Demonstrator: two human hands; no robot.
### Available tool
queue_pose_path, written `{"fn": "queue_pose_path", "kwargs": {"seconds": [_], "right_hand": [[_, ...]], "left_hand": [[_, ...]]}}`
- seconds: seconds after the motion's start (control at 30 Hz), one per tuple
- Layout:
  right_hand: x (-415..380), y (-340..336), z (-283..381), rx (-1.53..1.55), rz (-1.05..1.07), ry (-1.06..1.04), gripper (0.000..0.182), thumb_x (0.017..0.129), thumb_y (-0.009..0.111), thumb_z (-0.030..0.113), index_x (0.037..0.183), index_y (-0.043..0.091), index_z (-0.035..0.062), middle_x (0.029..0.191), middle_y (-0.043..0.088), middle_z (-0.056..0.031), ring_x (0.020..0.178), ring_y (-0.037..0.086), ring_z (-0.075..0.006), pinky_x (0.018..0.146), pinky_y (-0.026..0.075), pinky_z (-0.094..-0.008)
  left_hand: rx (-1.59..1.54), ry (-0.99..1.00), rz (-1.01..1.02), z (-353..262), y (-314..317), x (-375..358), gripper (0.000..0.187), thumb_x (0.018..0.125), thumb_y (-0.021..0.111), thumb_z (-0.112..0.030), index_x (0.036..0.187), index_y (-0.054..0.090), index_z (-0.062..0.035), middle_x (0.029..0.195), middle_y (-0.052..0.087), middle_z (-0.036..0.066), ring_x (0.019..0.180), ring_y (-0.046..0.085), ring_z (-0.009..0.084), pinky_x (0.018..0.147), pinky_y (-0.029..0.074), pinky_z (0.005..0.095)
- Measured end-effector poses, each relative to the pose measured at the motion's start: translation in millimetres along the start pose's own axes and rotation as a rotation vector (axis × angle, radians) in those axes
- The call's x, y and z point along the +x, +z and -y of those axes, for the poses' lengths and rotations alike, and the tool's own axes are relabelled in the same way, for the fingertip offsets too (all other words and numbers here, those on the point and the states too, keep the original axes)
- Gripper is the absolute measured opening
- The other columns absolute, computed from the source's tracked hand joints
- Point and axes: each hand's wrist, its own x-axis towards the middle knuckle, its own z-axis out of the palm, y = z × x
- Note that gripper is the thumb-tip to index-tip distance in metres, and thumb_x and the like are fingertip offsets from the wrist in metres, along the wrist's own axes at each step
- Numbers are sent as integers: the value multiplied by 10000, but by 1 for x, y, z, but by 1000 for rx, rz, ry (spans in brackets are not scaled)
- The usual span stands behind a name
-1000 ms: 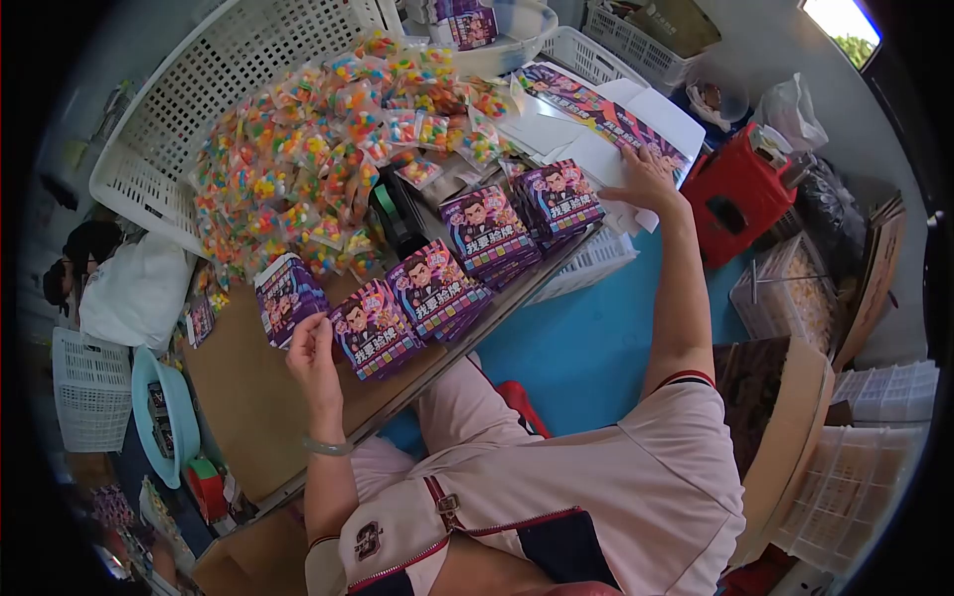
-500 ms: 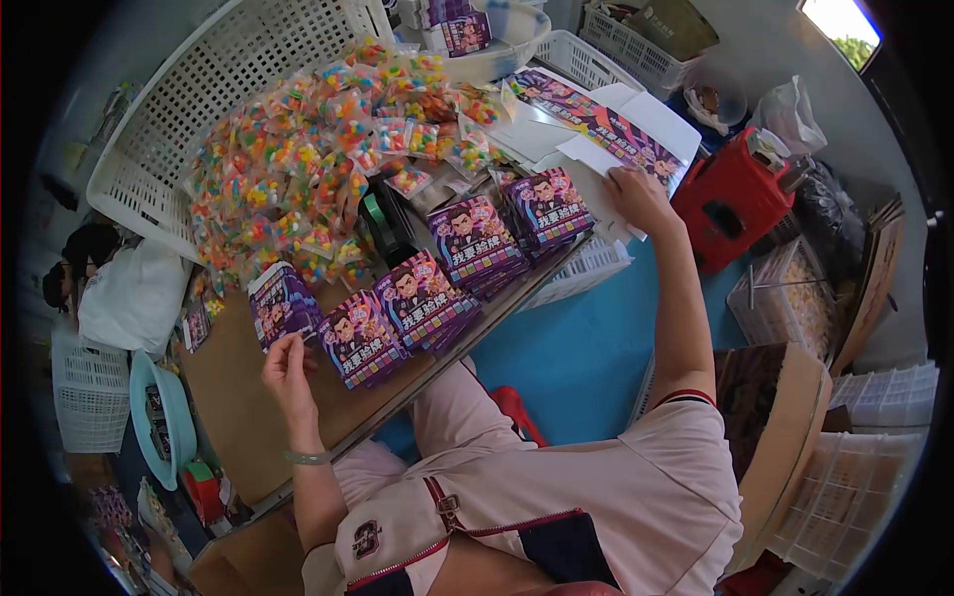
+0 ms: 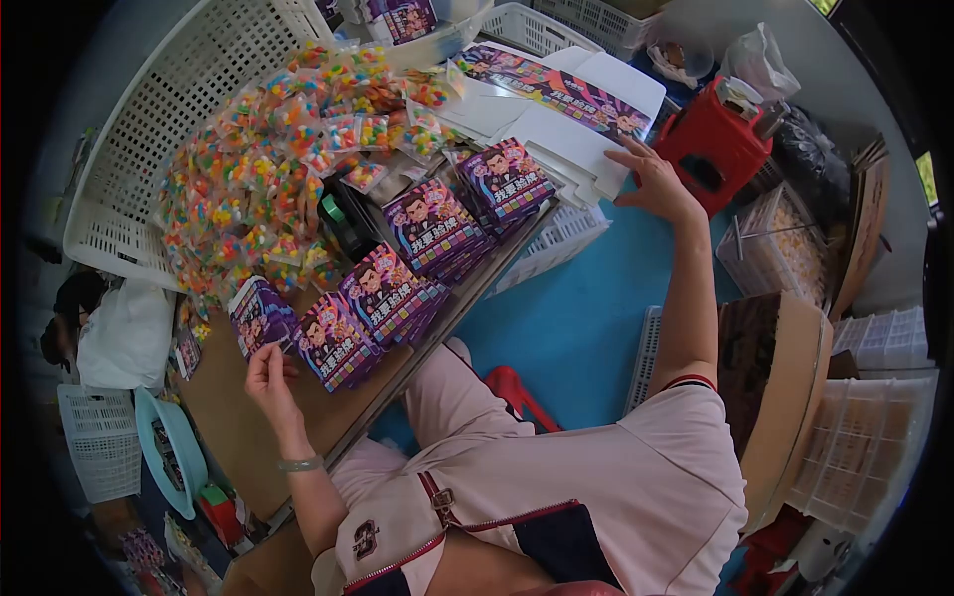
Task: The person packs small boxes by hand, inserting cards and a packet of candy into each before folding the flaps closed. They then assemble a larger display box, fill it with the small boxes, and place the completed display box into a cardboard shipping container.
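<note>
My left hand (image 3: pixel 275 395) is at the lower edge of a small leaning stack of purple printed boxes (image 3: pixel 260 316), its fingers curled together; I cannot tell whether anything is in them. My right hand (image 3: pixel 664 185) reaches to the table's right end, fingers apart, fingertips by the edge of a pile of white flat cards (image 3: pixel 571 159). Printed purple sheets (image 3: pixel 556 91) lie behind that pile. Between my hands, purple boxes with a cartoon figure stand in several stacks along the front edge: one stack (image 3: pixel 333 343), another (image 3: pixel 386 290), a third (image 3: pixel 429 223) and one farther right (image 3: pixel 505 179).
A big heap of clear candy packets (image 3: pixel 268 169) spills from a white basket (image 3: pixel 184 99) across the table. A black tape dispenser (image 3: pixel 348 221) with green tape stands behind the stacks. Right of the table is a red container (image 3: pixel 711 149). White crates (image 3: pixel 552 243) sit below the edge.
My right hand has drawn back from the white cards, and its fingers have spread. My left hand stays by the leaning stack. The whole view has shifted slightly.
</note>
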Motion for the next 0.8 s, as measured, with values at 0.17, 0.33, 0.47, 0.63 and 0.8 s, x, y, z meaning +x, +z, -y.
{"fn": "queue_pose_path", "kwargs": {"seconds": [0.17, 0.33, 0.47, 0.63, 0.8], "right_hand": [[10, -16, 0, 30, 103, -27, 685, 626, 861, 149, 1267, 624, 179, 1443, 475, -83, 1359, 405, -256, 1126, 335, -426], [3, -14, -1, 58, 85, -43, 709, 622, 845, 123, 1290, 609, 165, 1451, 462, -111, 1304, 465, -282, 1093, 379, -401], [0, -8, 3, 25, -63, -39, 758, 596, 851, 121, 1309, 594, 144, 1461, 447, -133, 1240, 530, -304, 1063, 416, -378], [7, -19, -3, 134, 40, -14, 665, 628, 849, 148, 1257, 634, 139, 1395, 522, -122, 1250, 522, -289, 1070, 407, -385], [12, -20, -10, 282, 40, 11, 494, 718, 794, 153, 1196, 673, 128, 1323, 586, -118, 1241, 530, -300, 1054, 417, -392]], "left_hand": [[-9, 15, 5, -6, 3, -1, 114, 924, 632, -121, 983, 675, -34, 743, 631, 6, 605, 548, 60, 528, 420, 197], [-11, 19, 6, 0, 2, -4, 109, 925, 634, -119, 978, 675, -32, 741, 630, 3, 601, 547, 58, 527, 422, 197], [-4, 21, -1, 1, 3, -7, 103, 922, 638, -115, 969, 675, -31, 732, 624, -2, 602, 546, 56, 522, 427, 200], [-13, 40, -1, 2, 4, -6, 102, 923, 638, -118, 963, 674, -31, 723, 619, -8, 596, 542, 52, 515, 425, 199], [-33, 16, -3, 1, 7, -10, 103, 924, 637, -122, 954, 671, -30, 715, 609, -15, 582, 532, 49, 502, 415, 198]]}}
